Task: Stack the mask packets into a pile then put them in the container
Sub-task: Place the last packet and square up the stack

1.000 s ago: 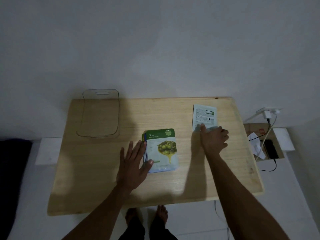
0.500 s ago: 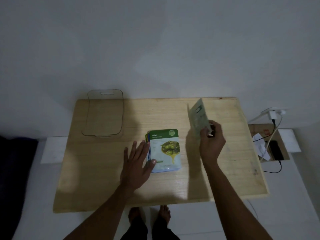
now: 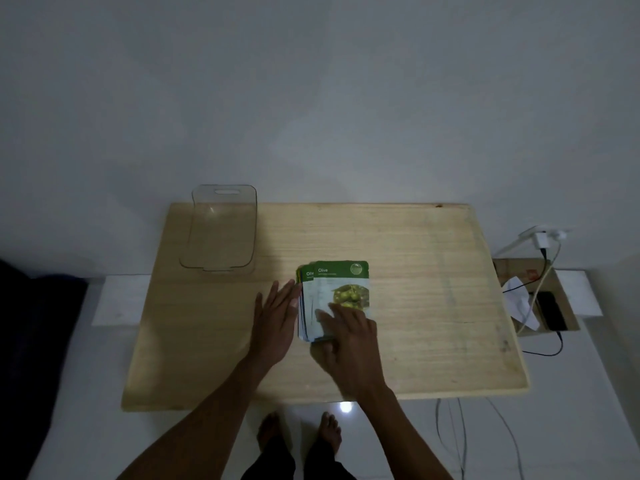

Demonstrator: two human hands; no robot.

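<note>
A pile of mask packets (image 3: 337, 289) lies in the middle of the wooden table (image 3: 433, 306), slightly fanned, with a green "Olive" packet on top. My right hand (image 3: 346, 337) rests flat on the near part of the top packet, fingers spread. My left hand (image 3: 277, 317) lies flat on the table with straight fingers against the pile's left edge. A clear plastic container (image 3: 221, 233) with handle slots stands at the table's back left; nothing is visible inside it.
A cardboard box (image 3: 540, 296) with papers and a black phone sits on the floor to the right of the table, next to a wall charger (image 3: 540, 237) and cables. My bare feet (image 3: 301, 434) show below the table's front edge.
My right hand lifted the packet from the right side of the table, turned it over and set it on top of the pile. My left hand stayed beside the pile.
</note>
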